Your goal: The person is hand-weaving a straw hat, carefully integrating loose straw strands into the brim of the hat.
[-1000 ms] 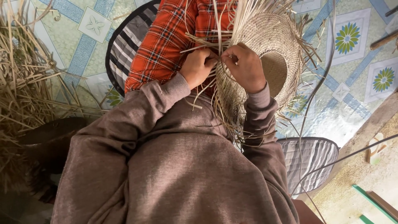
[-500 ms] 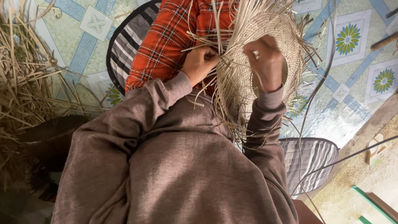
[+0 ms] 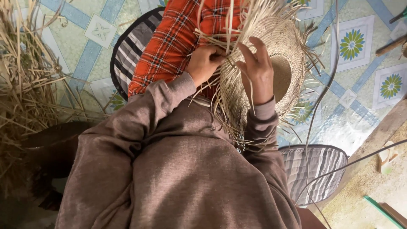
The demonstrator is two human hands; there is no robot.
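A half-woven straw hat (image 3: pixel 283 51) with loose strands sticking out all round lies on my lap, over red plaid cloth (image 3: pixel 169 42). My left hand (image 3: pixel 203 63) is closed, pinching straw strands (image 3: pixel 216 42) at the hat's near edge. My right hand (image 3: pixel 256 70) lies against the woven brim just right of it. Its fingers are spread and lifted, and a thin strand runs down across the palm. Both my sleeves are brown.
A heap of dry straw (image 3: pixel 25 85) lies at the left on the patterned tile floor (image 3: pixel 352 42). Striped woven seats show behind my lap (image 3: pixel 127 51) and at the lower right (image 3: pixel 313 165). A thin cord (image 3: pixel 322 97) hangs at the right, near a sandal (image 3: pixel 386 157).
My right hand has left its place beside the left hand, moved up and right over the brim, and opened its fingers. The left hand has stayed on the strands.
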